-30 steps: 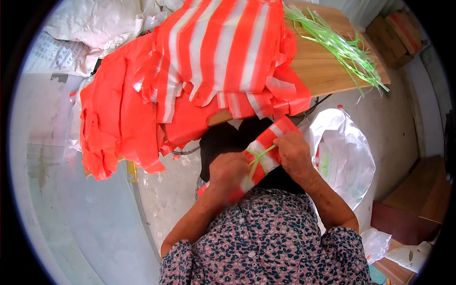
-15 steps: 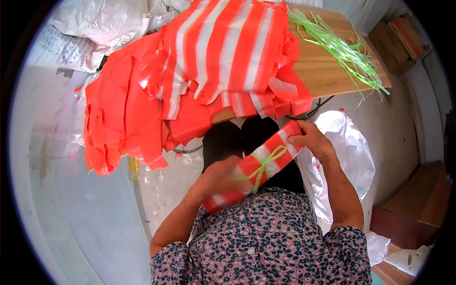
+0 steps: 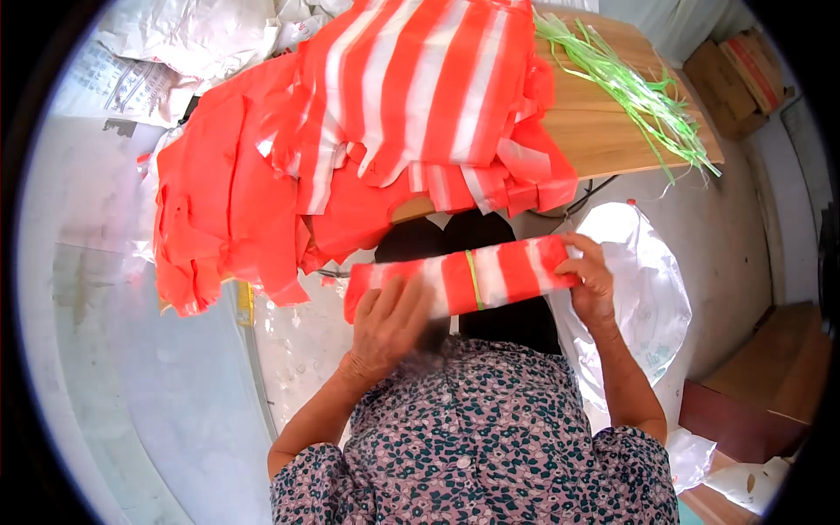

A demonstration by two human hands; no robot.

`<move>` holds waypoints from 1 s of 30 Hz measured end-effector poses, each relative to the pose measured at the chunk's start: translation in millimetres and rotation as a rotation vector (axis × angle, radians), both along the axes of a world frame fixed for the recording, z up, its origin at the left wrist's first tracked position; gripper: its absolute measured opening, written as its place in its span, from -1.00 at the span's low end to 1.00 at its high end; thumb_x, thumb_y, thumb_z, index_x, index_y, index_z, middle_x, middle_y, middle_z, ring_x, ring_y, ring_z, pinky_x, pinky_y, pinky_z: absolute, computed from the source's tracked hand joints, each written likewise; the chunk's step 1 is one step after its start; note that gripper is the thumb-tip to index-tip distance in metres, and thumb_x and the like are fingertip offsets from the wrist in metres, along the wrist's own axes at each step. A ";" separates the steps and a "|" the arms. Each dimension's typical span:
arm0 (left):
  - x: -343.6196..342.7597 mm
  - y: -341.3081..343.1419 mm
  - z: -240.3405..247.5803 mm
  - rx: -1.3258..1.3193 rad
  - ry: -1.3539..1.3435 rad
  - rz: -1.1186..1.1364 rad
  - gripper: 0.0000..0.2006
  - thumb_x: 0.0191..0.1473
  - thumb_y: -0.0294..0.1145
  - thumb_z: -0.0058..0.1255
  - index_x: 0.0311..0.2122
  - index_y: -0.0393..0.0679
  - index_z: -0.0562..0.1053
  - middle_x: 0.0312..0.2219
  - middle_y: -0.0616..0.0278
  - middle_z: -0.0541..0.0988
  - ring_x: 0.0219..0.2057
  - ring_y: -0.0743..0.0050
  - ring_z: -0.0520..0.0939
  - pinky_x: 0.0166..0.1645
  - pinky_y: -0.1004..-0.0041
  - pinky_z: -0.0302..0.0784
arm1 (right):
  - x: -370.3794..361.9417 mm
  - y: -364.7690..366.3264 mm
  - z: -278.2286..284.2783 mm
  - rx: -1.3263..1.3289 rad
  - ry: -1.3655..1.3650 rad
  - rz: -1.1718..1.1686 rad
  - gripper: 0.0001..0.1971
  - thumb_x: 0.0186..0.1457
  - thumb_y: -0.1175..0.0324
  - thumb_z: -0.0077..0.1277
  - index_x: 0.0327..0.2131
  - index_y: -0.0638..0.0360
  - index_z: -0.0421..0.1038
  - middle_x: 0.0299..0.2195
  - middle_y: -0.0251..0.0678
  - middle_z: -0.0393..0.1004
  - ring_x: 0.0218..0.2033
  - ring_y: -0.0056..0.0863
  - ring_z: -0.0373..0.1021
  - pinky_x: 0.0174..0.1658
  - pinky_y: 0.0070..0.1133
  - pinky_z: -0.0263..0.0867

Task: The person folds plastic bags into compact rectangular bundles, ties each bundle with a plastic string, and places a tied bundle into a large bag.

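Observation:
A long folded bundle of red-and-white striped plastic bags point(image 3: 516, 273) is held nearly level above my lap. A thin green plastic tie point(image 3: 474, 280) circles its middle. My right hand point(image 3: 592, 278) pinches the bundle's right end between thumb and fingers. Over the left part of the bundle lies my left hand point(image 3: 385, 328), slightly blurred, with its fingers stretched out and a little apart against the near face. Beyond the bundle, a heap of striped plastic bags point(image 3: 411, 79) covers the table, with plain red sheets point(image 3: 206, 192) hanging over the edge at left.
Loose green plastic ties point(image 3: 634, 96) lie on the wooden tabletop point(image 3: 577, 131) at right. A large white plastic bag point(image 3: 643, 289) stands beside my right arm. White sacks point(image 3: 184, 44) are piled at the far left, and cardboard boxes point(image 3: 739, 79) stand at the far right.
The bundle has swung from a steep slant to nearly level and turned, so the bow no longer shows. My right hand moved slightly down; my left hand shifted its place on the left end.

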State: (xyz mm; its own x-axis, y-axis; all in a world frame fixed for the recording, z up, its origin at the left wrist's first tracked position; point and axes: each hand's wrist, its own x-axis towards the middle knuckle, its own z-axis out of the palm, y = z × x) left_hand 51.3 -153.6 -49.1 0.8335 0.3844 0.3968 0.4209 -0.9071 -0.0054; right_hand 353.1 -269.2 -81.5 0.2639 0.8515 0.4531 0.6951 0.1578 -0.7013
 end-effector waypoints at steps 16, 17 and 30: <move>13.0 3.8 -33.8 -0.303 0.042 0.350 -0.51 0.09 -0.12 -0.10 0.05 -0.22 0.34 0.08 0.08 0.34 0.11 0.07 0.32 0.20 0.03 0.04 | -61.2 42.5 -11.5 -0.274 -0.407 -0.009 -0.52 0.09 0.29 -0.09 0.09 0.24 0.21 0.10 -0.10 0.23 0.17 -0.07 0.07 0.24 -0.17 -0.19; 10.8 5.5 -34.6 -0.319 0.020 0.363 -0.51 0.09 -0.13 -0.10 0.06 -0.22 0.33 0.08 0.07 0.34 0.09 0.05 0.33 0.20 0.08 0.06 | -58.3 42.7 -12.5 -0.324 -0.346 -0.033 -0.53 0.11 0.28 -0.11 0.08 0.25 0.21 0.09 -0.09 0.23 0.16 -0.08 0.08 0.23 -0.22 -0.14; -42.3 44.1 8.7 -1.517 -0.560 0.584 -0.56 -0.22 -0.56 0.13 -0.11 -0.33 0.44 -0.35 0.27 0.53 -0.34 0.57 0.51 -0.20 0.56 0.41 | 18.0 45.2 44.0 -0.851 0.481 0.215 -0.59 -0.28 0.45 0.20 -0.23 0.31 0.45 -0.32 -0.26 0.46 -0.28 -0.48 0.39 -0.15 -0.59 0.29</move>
